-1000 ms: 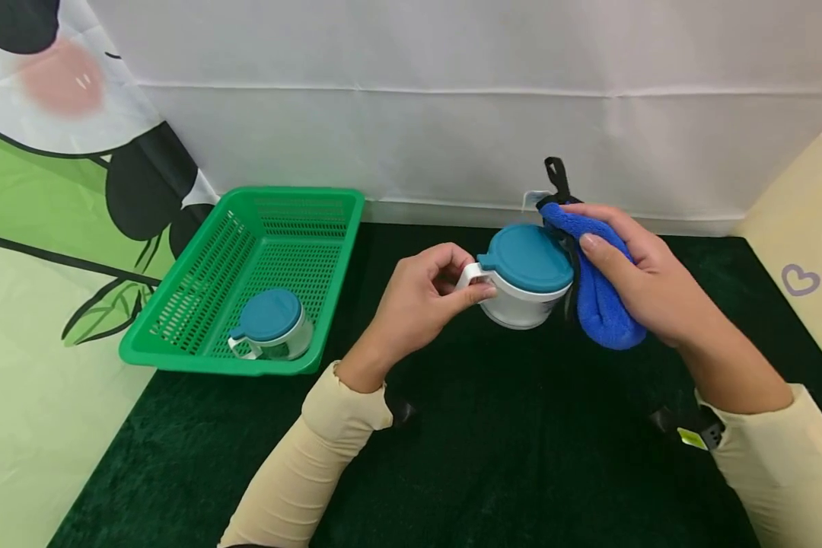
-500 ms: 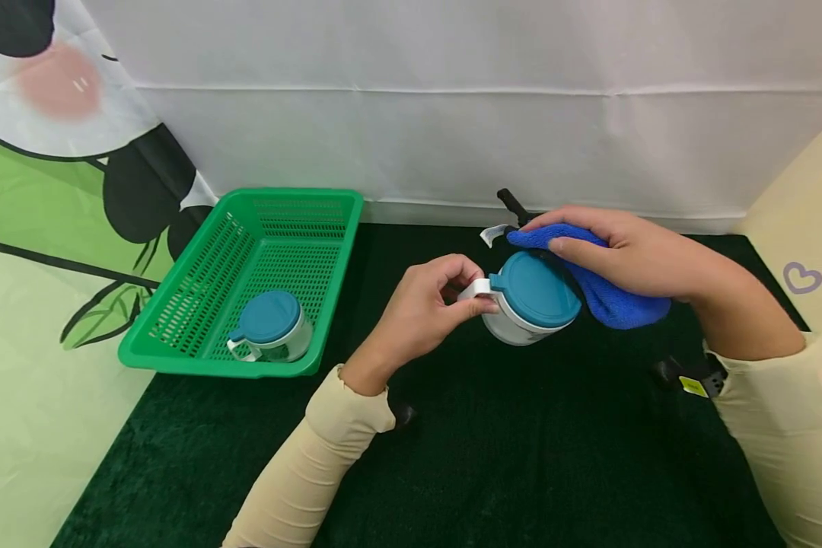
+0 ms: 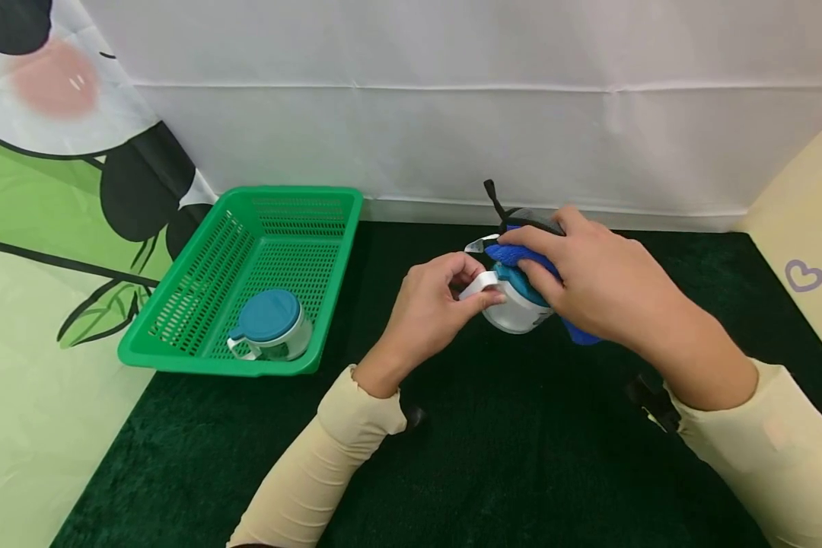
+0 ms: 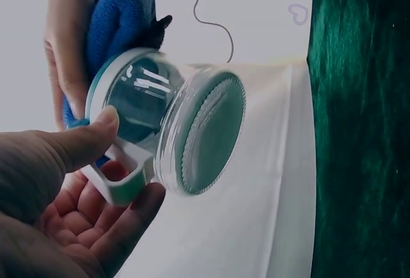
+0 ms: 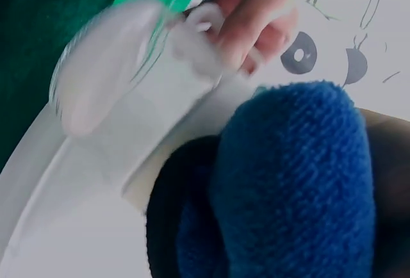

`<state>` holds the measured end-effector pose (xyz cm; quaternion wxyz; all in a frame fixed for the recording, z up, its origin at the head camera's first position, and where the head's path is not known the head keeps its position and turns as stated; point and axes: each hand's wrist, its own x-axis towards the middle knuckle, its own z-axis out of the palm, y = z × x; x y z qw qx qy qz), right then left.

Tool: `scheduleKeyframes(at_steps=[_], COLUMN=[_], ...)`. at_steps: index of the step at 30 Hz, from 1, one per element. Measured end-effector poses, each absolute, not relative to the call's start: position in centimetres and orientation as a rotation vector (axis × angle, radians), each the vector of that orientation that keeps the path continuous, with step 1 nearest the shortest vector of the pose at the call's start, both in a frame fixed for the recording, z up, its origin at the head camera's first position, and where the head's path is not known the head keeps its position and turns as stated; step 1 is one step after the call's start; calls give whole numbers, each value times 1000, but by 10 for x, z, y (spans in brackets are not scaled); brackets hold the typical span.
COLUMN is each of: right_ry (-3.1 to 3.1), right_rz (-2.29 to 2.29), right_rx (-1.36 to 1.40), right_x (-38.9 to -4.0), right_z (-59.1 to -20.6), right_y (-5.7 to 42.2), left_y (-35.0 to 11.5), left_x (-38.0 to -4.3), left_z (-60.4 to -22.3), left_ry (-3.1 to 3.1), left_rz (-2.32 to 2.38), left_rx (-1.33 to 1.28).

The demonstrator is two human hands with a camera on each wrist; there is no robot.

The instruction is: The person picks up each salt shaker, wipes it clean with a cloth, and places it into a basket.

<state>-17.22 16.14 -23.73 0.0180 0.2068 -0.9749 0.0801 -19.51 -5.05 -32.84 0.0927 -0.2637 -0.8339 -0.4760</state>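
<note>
My left hand (image 3: 434,301) pinches the white handle (image 4: 122,182) of a clear glass jar (image 3: 514,313) with a teal lid (image 3: 520,283), between thumb and fingers. The jar is held up off the table and tilted; its ribbed glass base shows in the left wrist view. My right hand (image 3: 603,278) grips a folded blue cloth (image 3: 514,253) with black edging and a loop, and presses it over the lid. Most of the lid is hidden under the cloth and fingers. In the right wrist view the blue cloth (image 5: 295,175) fills the near part, with the jar blurred behind it.
A green plastic basket (image 3: 339,304) stands at the left of the table. Inside it sits a similar jar (image 3: 272,327) with a teal lid and white handle. Dark green cloth (image 3: 507,457) covers the table, and a white backdrop (image 3: 418,137) rises behind.
My right hand has moved the cloth leftward from the jar's right side onto its lid, covering most of it. The jar has dipped, then risen slightly and tilted; my left hand keeps its handle.
</note>
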Motion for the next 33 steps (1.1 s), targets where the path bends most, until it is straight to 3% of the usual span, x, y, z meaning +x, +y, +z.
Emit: scheduleKeyframes(at_steps=[8,17,23,28,33], right_ry=[-2850,-2702,-2751,-2749,-2816], right_rz=[202,312,765,1283,1354], right_rx=[664,680,666,859,1041], right_x=[-148,-137,-151,-176,-193], right_z=[-247,-260,-261,-258,-251], right_y=[154,177,198,214,220], left_y=[-56,-70,-76,-80,-79], left_x=[-196,-200,-201,-201,-199], left_z=[-327,-320,-315,-316,-316], left_ry=[-2429,-2349,-2295,-2298,-2298], left_rz=[-1475,-1619,-1778,-1785,-1755], left_rx=[-676,-702,-777,-931,-1130])
